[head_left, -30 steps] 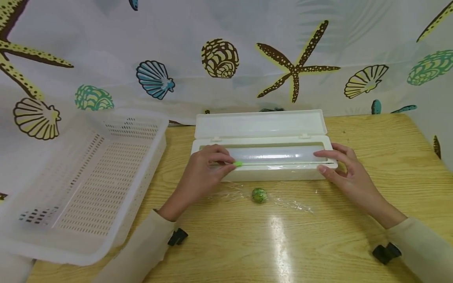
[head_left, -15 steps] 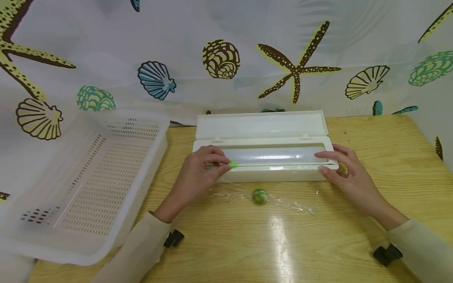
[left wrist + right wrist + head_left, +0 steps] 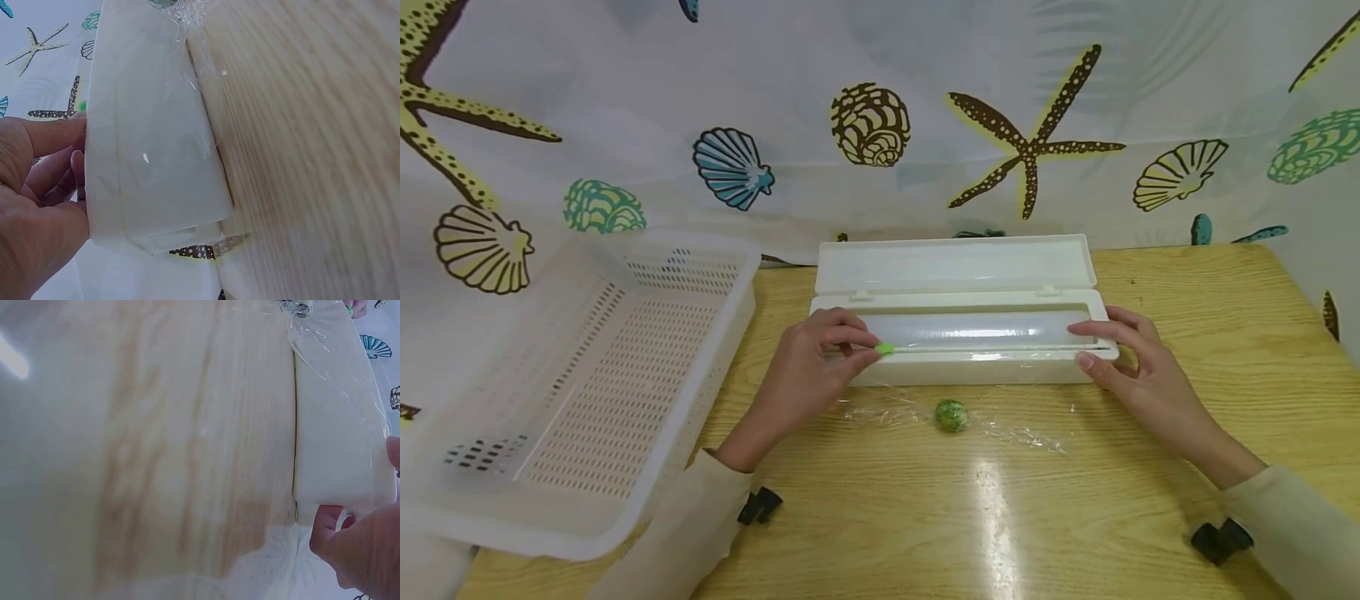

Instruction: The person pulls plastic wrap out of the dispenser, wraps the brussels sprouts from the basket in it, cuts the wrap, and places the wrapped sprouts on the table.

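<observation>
A long white cling film dispenser lies on the table in the head view, its lid folded back. Inside is a shiny roll of cling film. My left hand pinches the small green slider near the left end of the cutter rail. At the opposite end, my right hand grips the dispenser's corner, thumb on the front and fingers over the top and end. In front sits a small round green fruit or vegetable, with clear film spread to both sides of it.
A white perforated plastic basket stands at the left of the wooden table. Behind the table hangs a curtain printed with shells and starfish. Film also drapes down the dispenser's front.
My left hand has drawn the green slider a short way left along the rail. The right hand keeps its grip on the dispenser's right end.
</observation>
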Motion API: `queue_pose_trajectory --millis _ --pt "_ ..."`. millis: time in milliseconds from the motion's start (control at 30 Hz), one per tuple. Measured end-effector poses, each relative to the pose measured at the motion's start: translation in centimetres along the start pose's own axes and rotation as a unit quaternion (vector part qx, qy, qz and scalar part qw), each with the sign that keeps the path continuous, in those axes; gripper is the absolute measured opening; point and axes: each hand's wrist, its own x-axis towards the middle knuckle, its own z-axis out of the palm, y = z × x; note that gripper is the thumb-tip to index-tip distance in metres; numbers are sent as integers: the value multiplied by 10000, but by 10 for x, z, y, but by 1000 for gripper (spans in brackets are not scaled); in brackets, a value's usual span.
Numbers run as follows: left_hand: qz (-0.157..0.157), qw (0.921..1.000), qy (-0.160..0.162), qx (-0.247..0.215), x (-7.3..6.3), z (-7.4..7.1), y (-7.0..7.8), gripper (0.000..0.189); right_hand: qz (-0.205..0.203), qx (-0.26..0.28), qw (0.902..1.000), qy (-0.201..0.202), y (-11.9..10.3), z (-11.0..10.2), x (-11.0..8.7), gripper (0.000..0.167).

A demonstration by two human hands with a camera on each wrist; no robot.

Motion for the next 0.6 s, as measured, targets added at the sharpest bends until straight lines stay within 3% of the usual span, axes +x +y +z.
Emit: queue_pose_trajectory --millis 600 --pt "-21 9999 -54 139 0 -5 -3 9 76 -6 10000 -6 0 0 -1 37"
